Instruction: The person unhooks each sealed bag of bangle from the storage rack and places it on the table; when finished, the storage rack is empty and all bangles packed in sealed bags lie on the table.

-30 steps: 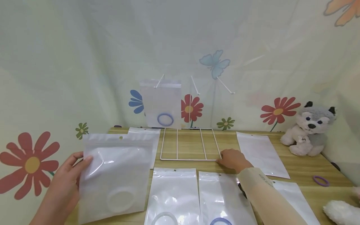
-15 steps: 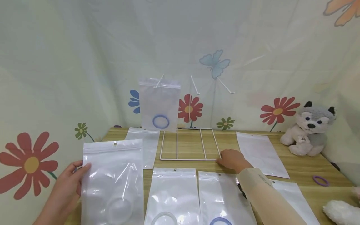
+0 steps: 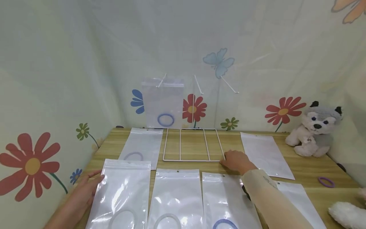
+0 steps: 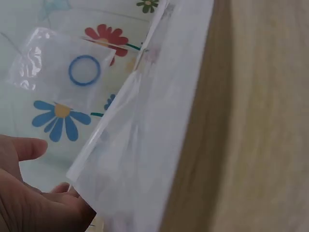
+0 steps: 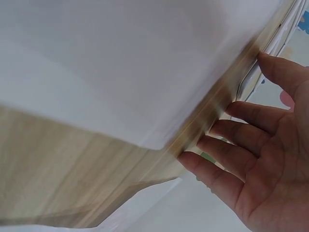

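Note:
My left hand (image 3: 83, 194) is beside the left edge of a white zip bag (image 3: 118, 181) with a pale ring in it. In the left wrist view its thumb stands clear of the bag, while the other fingers lie near the corner. The bag rests on the table, in line with two similar ringed bags. At the right front corner of a white wire rack (image 3: 194, 161), my right hand (image 3: 237, 161) touches the base and tabletop with its fingers mostly straight. From the rack's left hook hangs a clear bag (image 3: 163, 98) with a blue-violet ring (image 3: 166, 120).
Another ringed bag (image 3: 145, 143) lies left of the rack; more bags, including a white one (image 3: 267, 156), lie to the right. A purple ring (image 3: 326, 182) is near the right edge. A plush husky (image 3: 314, 130) sits at the back right. Flowered curtain (image 3: 94, 63) hangs behind.
The left hand has lowered the bag onto the table, and its thumb is now off it. The hanging bag has swung slightly. The right hand has stayed at the rack's corner.

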